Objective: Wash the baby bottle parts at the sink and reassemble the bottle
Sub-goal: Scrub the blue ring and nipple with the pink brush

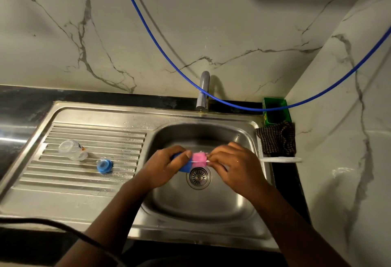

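Over a steel sink (243,214), the left hand (163,167) grips a blue bottle part (186,168); the right hand (230,164) pinches a pink sponge (198,158) against it. Both likely light, wet, slippery. Left of the hands lie a clear bottle (72,149) and blue cap (104,165).

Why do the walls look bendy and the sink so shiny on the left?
Head view: the wide-angle lens bends straight lines near the edges, like the blue hose; light glares off the steel sink at the left edge; the tap throws a soft shadow on the marble wall.
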The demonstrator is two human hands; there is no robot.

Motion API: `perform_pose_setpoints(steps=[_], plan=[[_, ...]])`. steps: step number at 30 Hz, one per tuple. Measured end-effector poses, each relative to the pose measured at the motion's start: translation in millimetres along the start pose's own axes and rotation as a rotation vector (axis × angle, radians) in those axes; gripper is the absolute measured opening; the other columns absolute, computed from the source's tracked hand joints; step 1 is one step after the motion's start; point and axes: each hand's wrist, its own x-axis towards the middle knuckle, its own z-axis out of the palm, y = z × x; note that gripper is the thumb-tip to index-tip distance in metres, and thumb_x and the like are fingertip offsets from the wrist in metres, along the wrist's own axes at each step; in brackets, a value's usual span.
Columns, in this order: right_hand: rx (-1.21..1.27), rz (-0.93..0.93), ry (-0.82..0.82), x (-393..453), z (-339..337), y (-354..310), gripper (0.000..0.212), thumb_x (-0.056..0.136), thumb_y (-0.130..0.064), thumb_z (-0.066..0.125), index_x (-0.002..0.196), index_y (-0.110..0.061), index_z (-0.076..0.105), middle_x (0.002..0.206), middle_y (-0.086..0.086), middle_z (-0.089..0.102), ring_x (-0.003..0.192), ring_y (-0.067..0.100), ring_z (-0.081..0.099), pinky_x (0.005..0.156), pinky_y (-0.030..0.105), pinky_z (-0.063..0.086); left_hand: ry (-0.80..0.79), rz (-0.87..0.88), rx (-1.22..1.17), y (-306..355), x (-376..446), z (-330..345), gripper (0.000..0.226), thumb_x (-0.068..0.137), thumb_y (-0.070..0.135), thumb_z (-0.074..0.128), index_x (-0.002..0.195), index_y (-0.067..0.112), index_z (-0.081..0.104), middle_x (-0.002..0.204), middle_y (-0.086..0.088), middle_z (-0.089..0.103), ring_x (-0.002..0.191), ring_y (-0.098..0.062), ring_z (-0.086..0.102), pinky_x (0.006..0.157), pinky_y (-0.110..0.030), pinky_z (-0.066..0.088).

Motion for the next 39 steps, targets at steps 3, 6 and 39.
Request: perform_pose_setpoints(steps=[3, 6, 39], plan=[[0.083, 0.080, -0.048, -3.2, -3.0, 1.4, 0.014, 0.095, -0.036, 0.067, 0.092, -0.023, 0.072, 0.091, -0.008, 0.070, 0.081, 0.017, 0.063, 0.068, 0.041, 0.053, -0.034, 0.089, 0.059, 0.6, 1.4, -3.5, 0.026, 0.096, 0.048, 0.058, 0.093, 0.026, 0.072, 0.077, 0.011, 0.067, 0.070, -0.004, 0.061, 0.063, -0.016, 0.046], [0.081, 0.153, -0.071, -3.0, -7.9, -0.8, 0.013, 0.092, -0.040, 0.067, 0.093, -0.027, 0.070, 0.088, -0.011, 0.068, 0.080, 0.014, 0.064, 0.068, 0.038, 0.054, -0.023, 0.128, 0.024, 7.3, 2.8, -2.8, 0.021, 0.097, 0.042, 0.064, 0.101, 0.023, 0.073, 0.083, 0.009, 0.069, 0.076, -0.007, 0.065, 0.066, -0.018, 0.051], [0.338, 0.443, 0.142, -0.7, 19.0, -48.3, 0.050, 0.108, -0.047, 0.047, 0.157, -0.043, 0.037, 0.132, -0.014, 0.061, 0.116, 0.000, 0.060, 0.090, 0.017, 0.052, 0.099, -0.190, -0.816, 30.7, -34.6, 29.5, 0.017, 0.098, 0.024, 0.055, 0.094, 0.012, 0.067, 0.100, -0.012, 0.071, 0.097, -0.024, 0.069, 0.097, -0.048, 0.057]])
